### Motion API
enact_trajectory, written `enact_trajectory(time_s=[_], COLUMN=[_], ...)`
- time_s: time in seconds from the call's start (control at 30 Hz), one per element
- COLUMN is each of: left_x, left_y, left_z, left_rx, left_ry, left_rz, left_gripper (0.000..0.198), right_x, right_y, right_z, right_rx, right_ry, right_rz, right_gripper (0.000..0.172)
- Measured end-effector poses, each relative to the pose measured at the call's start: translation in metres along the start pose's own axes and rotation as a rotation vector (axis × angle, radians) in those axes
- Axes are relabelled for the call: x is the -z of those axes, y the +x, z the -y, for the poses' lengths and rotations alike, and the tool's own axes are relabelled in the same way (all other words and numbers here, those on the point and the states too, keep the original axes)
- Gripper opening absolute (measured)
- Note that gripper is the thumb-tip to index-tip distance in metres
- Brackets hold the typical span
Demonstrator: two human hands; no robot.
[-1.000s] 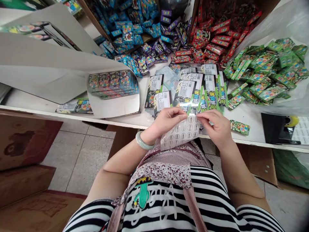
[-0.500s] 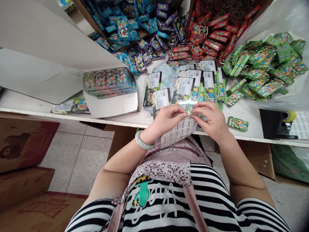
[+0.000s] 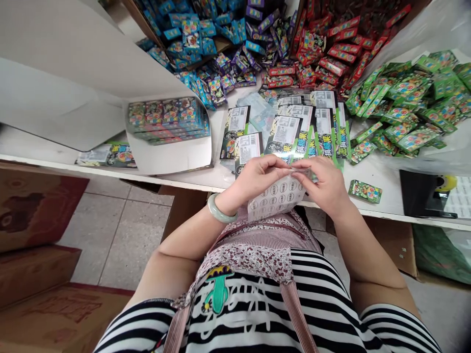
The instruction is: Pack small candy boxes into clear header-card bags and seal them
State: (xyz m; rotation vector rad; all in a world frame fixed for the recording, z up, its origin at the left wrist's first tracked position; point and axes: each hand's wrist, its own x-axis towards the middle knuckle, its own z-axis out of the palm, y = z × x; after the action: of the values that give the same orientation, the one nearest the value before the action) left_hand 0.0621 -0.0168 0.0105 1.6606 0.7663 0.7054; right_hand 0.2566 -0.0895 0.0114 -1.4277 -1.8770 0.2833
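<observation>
A pale sheet of round printed stickers (image 3: 276,197) hangs tilted between my hands, just over the table's front edge. My left hand (image 3: 255,177), with a jade-coloured bangle at the wrist, is closed in a pinch on the sheet's upper edge. Opposite it, my right hand (image 3: 326,185) pinches the same edge, its fingertips almost touching the left ones. Whether a loose sticker sits between the fingertips cannot be made out. Just beyond the hands lie flat printed bags (image 3: 285,135) with white barcode labels. To the right of my right hand rests one small green box (image 3: 365,191).
Small blue boxes (image 3: 191,37), purple boxes (image 3: 270,34), red boxes (image 3: 333,63) and green boxes (image 3: 412,108) are heaped at the back. An open white carton (image 3: 176,156) at left holds stacked boxes. A black tape dispenser (image 3: 419,196) stands at right; brown cartons (image 3: 40,314) are on the floor.
The view has shifted slightly, so the table's contents sit a little differently. Both hands keep their pinch at the sheet's upper edge; the right fingertips have moved slightly along it.
</observation>
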Motion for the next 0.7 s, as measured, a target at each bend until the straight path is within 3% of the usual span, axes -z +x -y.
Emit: enact_trajectory(time_s=[0.1,0.2,0.7], left_x=[0.007,0.0103,0.0043], left_y=[-0.0007,-0.0022,-0.0027], left_z=[-0.0004,-0.0004,0.0015], left_rx=[-0.037,-0.047,-0.111], left_ry=[0.031,0.062,0.132], left_rz=[-0.035,-0.034,-0.038], left_gripper=[0.023,0.012,0.006], right_x=[0.0053,0.0077,0.0016], right_y=[0.0028,0.0049,0.0093], right_z=[-0.0022,-0.0033,0.0006], right_rx=[-0.056,-0.041,-0.025], right_ry=[0.038,0.031,0.001], right_rz=[0.008,0.021,0.061], right_gripper=[0.012,0.01,0.009])
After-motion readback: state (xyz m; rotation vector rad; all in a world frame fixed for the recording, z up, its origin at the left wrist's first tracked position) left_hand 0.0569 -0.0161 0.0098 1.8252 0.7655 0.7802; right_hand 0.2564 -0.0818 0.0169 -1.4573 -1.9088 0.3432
